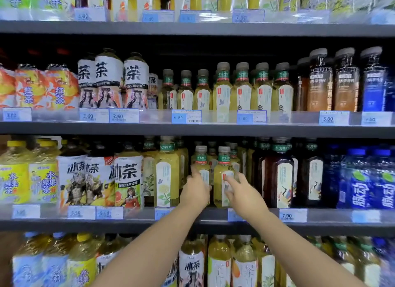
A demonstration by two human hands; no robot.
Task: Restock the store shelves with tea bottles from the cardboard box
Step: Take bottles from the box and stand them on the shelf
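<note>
Hands are both up at the third shelf [64, 225] on my feed, forearms reaching in from the bottom of the frame. My left hand [196, 191] is wrapped round the lower body of a small tea bottle [201, 161] of pale yellow-green tea with a grey cap, index finger running up its left side. My right hand [242, 193] grips a second small tea bottle [222, 169] of the same kind, thumb across the white label and fingers curled round its right side. The two bottles stand upright just beside each other, near the shelf's front edge, with more of the same kind lined up behind them. To their left I see a taller yellow tea bottle [167, 175] with a flower label; to their right, a dark tea bottle [280, 177] with a crane on its label. Farther right stand blue drink bottles [361, 179]. A price tag [292, 215] reading 7.00 hangs on the shelf rail below the dark bottle.
</note>
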